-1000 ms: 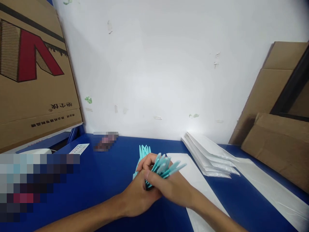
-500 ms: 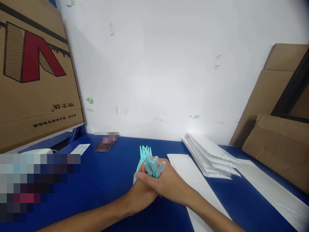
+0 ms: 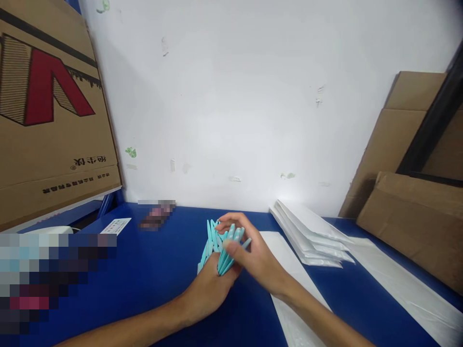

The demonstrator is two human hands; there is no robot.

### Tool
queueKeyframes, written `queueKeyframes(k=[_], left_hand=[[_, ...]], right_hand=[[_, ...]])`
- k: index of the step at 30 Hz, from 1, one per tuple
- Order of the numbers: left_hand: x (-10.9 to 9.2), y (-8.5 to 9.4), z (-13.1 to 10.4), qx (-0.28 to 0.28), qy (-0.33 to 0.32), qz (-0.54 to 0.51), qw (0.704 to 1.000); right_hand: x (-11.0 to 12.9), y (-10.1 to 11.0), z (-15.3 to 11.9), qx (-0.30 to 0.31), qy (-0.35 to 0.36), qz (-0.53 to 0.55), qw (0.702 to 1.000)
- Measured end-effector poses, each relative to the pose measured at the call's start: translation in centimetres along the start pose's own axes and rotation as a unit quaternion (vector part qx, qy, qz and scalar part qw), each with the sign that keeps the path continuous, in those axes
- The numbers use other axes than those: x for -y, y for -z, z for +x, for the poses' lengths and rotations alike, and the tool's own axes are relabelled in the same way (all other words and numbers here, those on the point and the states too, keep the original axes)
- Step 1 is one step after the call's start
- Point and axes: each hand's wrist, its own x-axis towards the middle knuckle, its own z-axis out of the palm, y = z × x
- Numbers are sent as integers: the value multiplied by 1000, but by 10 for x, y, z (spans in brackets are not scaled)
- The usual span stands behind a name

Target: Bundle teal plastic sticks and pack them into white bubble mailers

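Several slim turquoise pieces with pointed ends [image 3: 231, 248] are bunched between my hands. My left hand [image 3: 211, 286] is closed round the lower part of the bunch, its fingers mostly hidden. My right hand [image 3: 255, 250] has its thumb against the near side of the bunch, its fingers curved over the far side. More turquoise pieces [image 3: 208, 246] lie just beyond my left hand on the blue table [image 3: 152, 279]. A flat white bag [image 3: 289, 270] lies under and beside my right forearm.
A stack of white bags [image 3: 307, 236] lies right of centre, with another long white bag [image 3: 394, 274] beyond it. Cardboard boxes stand left [image 3: 61, 144] and right [image 3: 415, 217]. A printed card [image 3: 115, 225] and blurred items are at the left. A white wall [image 3: 224, 106] rises behind.
My right hand has opened up from its clasp round the bunch and its fingers have risen. The bunch now leans and shows more of its length. The view has shifted slightly.
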Motion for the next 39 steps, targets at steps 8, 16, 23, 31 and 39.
queueKeyframes(k=[8, 16, 23, 31, 39], left_hand=[[-7, 9, 5, -34, 12, 62, 997], [-18, 6, -1, -36, 17, 58, 998], [-23, 30, 11, -109, -100, 200, 969], [-39, 77, 30, -107, -201, 511, 829], [-37, 72, 31, -65, -169, 627, 758]], right_hand=[[-17, 79, 19, -61, -149, -464, 871], [-43, 44, -2, -22, -231, -624, 746], [-38, 38, 1, 1, -197, -654, 730], [10, 85, 13, -43, -195, -215, 956], [3, 82, 10, 69, -231, -66, 968]])
